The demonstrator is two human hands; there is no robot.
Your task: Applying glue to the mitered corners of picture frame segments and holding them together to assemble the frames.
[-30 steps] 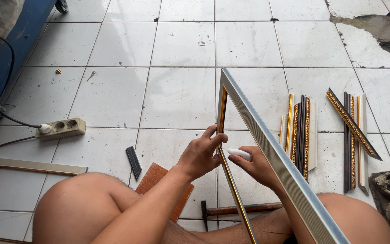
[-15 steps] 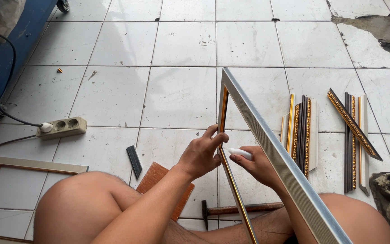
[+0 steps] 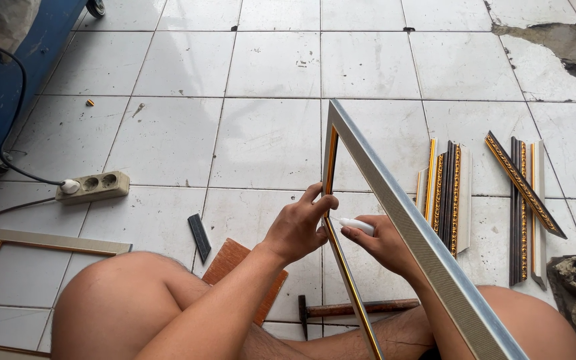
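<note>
I sit on a white tiled floor with a picture frame (image 3: 395, 200) of silver and gold moulding held upright between my knees, its corner pointing away from me. My left hand (image 3: 298, 227) pinches the thin gold inner strip of the frame near the middle. Beside it, my right hand (image 3: 385, 243) grips a small white tube (image 3: 357, 226), its tip pointed at the strip close to my left fingers. The frame's silver side hides part of my right forearm.
A hammer (image 3: 358, 309) lies on the floor under the frame. A brown board (image 3: 235, 263) and a small dark piece (image 3: 199, 237) lie by my left leg. Cut moulding lengths (image 3: 448, 193) (image 3: 525, 200) lie to the right. A power strip (image 3: 95, 187) and a finished frame (image 3: 8, 280) are at left.
</note>
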